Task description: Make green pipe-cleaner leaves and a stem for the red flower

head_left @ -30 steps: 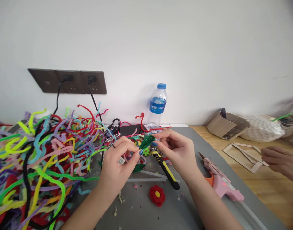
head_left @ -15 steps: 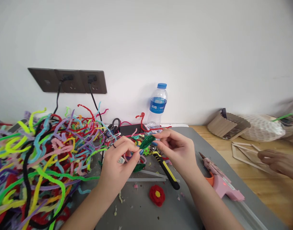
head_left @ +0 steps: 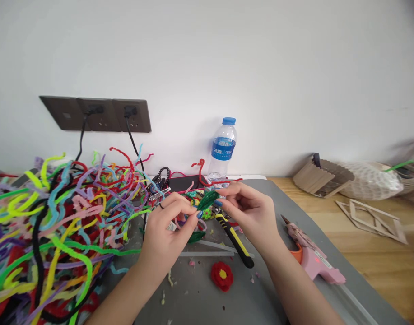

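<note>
A dark green pipe-cleaner leaf (head_left: 207, 201) is pinched at both ends above the grey mat. My left hand (head_left: 171, 225) grips its lower left tip between thumb and forefinger. At the upper right tip, my right hand (head_left: 249, 207) holds it the same way. Beneath the fingers of my left hand lies a second green leaf (head_left: 196, 236), partly hidden. Yellow-and-black handled pliers (head_left: 235, 241) rest below the right hand. Nearer to me on the mat sits a red flower with a yellow centre (head_left: 222, 276).
A big tangled heap of coloured pipe cleaners (head_left: 67, 225) covers the left side. At the back stands a water bottle (head_left: 223, 149) against the wall. A pink glue gun (head_left: 311, 257) lies on the right, by orange-handled scissors (head_left: 296, 253). Wooden stick frames (head_left: 372, 221) are on the wooden table.
Another person's hand has left the right side, and the wooden stick frames there have shifted to the right. My own hands and the leaf look unmoved.
</note>
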Demonstrator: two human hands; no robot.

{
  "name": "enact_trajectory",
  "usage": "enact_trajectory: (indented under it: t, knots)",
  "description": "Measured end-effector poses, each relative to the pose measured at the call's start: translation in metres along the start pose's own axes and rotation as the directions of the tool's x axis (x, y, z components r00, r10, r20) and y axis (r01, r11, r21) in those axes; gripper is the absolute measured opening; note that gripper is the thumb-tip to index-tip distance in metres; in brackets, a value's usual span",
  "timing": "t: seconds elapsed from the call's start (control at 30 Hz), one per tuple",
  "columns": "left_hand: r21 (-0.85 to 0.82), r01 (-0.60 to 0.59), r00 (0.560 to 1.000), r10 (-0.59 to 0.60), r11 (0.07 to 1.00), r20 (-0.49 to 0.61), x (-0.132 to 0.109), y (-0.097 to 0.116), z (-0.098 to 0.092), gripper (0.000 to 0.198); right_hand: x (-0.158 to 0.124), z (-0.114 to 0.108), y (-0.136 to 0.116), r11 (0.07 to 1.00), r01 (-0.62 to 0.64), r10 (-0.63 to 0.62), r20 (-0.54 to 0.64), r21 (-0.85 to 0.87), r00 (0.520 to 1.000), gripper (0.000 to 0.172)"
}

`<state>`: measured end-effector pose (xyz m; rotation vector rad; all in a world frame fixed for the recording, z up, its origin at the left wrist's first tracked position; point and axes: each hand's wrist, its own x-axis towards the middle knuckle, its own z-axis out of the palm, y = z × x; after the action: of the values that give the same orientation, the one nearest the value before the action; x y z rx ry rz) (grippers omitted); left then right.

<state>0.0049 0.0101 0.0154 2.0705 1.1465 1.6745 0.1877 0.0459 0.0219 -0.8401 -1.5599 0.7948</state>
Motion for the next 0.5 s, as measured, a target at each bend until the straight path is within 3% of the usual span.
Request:
enact_trajectory:
  t: [0.5]
  knots:
    - [0.001, 0.005, 1.0, -0.005, 1.0, 0.009, -0.0008, -0.0002, -0.001, 0.017, -0.0006, -0.0002, 0.0011, 0.999, 0.005, -0.005, -0.002, 0.033, 1.0, 0.008]
